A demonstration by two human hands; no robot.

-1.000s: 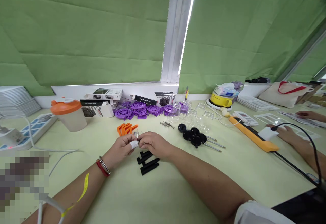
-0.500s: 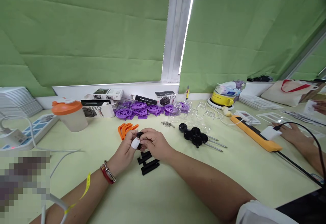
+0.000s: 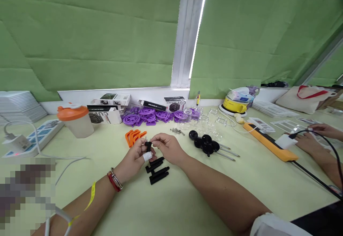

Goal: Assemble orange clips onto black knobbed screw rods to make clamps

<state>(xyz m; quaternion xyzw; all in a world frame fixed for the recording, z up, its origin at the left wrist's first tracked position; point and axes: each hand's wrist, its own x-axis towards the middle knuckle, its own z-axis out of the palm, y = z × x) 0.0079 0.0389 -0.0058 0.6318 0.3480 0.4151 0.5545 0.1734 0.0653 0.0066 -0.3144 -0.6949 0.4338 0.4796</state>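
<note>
Left hand's (image 3: 133,160) thumb has dropped: clamped on near-upright black tube (image 3: 148,146), beyond loose tubes (image 3: 159,177); right hand (image 3: 168,148) at top, grip unclear.

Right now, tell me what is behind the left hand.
Orange hooks lie on the table just beyond the left hand, with purple wheels further back. Whatever the hand covers cannot be seen.

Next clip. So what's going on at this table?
Someone's left hand holds a small black part, while the right hand is close at its top; what that one grips is too small to tell. Black tubes lie on the table just below, orange pieces just beyond the left hand, springs and black discs off to the right.
</note>
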